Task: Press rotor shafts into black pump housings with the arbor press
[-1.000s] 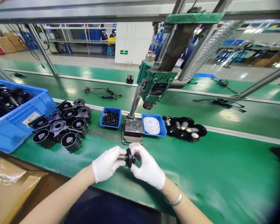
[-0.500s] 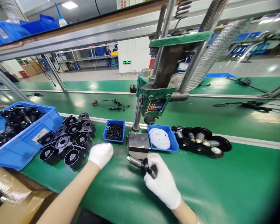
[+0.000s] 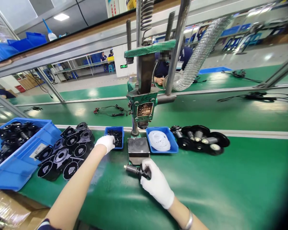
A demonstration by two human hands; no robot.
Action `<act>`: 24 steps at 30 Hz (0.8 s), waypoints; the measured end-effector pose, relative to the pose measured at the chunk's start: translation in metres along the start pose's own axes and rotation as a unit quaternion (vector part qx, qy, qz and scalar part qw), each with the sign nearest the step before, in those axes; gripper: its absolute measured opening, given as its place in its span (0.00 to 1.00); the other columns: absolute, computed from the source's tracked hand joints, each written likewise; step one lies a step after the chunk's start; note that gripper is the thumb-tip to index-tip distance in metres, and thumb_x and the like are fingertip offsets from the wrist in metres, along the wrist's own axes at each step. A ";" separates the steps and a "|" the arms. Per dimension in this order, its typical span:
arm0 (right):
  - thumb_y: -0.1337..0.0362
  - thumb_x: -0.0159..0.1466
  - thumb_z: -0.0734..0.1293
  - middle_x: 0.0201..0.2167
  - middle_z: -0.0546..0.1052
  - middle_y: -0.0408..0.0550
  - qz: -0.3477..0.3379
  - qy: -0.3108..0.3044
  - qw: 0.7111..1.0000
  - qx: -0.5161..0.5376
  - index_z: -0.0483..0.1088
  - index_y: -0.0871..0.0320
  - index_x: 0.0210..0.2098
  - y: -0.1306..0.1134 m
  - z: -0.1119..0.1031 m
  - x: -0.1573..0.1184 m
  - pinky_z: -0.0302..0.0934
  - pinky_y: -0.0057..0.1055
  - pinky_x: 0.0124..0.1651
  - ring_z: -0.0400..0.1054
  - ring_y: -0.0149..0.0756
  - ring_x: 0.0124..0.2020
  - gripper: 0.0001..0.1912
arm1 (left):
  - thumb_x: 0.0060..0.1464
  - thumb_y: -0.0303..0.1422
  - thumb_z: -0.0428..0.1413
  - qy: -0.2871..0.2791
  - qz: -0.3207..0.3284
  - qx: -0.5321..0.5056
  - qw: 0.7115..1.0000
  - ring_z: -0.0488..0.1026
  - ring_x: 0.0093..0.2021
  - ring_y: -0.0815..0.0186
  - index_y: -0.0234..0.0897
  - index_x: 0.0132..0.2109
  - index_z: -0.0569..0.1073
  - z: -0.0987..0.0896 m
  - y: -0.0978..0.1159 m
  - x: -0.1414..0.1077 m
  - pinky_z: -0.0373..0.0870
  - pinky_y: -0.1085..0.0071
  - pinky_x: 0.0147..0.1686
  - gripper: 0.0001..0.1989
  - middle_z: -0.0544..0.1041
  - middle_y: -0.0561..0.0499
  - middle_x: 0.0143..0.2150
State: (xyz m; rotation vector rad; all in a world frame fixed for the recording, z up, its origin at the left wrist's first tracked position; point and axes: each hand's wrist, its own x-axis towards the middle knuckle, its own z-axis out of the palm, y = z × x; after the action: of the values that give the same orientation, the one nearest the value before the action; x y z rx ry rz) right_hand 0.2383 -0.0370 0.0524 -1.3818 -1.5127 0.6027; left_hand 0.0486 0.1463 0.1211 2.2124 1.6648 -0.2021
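My right hand (image 3: 156, 183), in a white glove, grips a black cylindrical shaft part (image 3: 132, 169) with a pale tip that points left. It is held just in front of the base of a green hand press (image 3: 144, 108). My left hand (image 3: 106, 142), also gloved, reaches over the near left edge of a small blue bin (image 3: 114, 147) of small black parts (image 3: 117, 135). Its fingers are drawn together at those parts; whether anything is between the fingertips is hidden. The press's dark block (image 3: 138, 146) has nothing on it.
Right of the press stands a blue bin (image 3: 174, 148) of white rings (image 3: 159, 140). Beyond it lie black discs with shafts (image 3: 201, 139). Black round housings (image 3: 61, 156) and a large blue crate (image 3: 16, 166) are at left. Behind the press, a co-worker's hand (image 3: 159, 80) shows.
My left hand has moved forward from the table beside the housings to the small bin of black parts. The right hand still holds the shaft part near the press; the view has shifted.
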 end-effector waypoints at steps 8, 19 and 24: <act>0.72 0.46 0.60 0.28 0.62 0.42 -0.002 0.017 1.000 0.017 0.56 0.54 0.29 -0.004 -0.001 -0.001 0.56 0.30 0.32 0.58 0.34 0.29 0.11 | 0.55 0.29 0.62 0.078 0.026 -0.344 0.936 0.73 0.52 0.58 0.35 0.44 0.77 -0.003 -0.009 -0.023 0.68 0.57 0.58 0.09 0.77 0.45 0.48; 0.71 0.47 0.62 0.31 0.62 0.41 0.005 0.072 0.981 0.182 0.56 0.53 0.32 -0.002 0.002 -0.005 0.59 0.30 0.37 0.59 0.34 0.33 0.14 | 0.59 0.25 0.58 0.047 -0.079 -0.795 0.599 0.74 0.28 0.74 0.30 0.36 0.74 0.081 0.027 -0.109 0.75 0.80 0.28 0.02 0.77 0.46 0.36; 0.73 0.47 0.61 0.31 0.62 0.42 -0.029 0.081 0.989 0.120 0.56 0.53 0.31 -0.008 0.002 -0.007 0.60 0.31 0.36 0.60 0.35 0.32 0.14 | 0.45 0.29 0.70 0.049 -0.053 -0.841 0.537 0.69 0.25 0.78 0.33 0.37 0.76 0.087 0.045 -0.118 0.68 0.83 0.22 0.13 0.75 0.52 0.34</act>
State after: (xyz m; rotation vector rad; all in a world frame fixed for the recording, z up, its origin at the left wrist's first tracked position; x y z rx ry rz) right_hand 0.2318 -0.0449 0.0566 -1.1696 -1.3009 0.6003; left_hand 0.0657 -0.0024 0.0878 0.5306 0.9423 1.0725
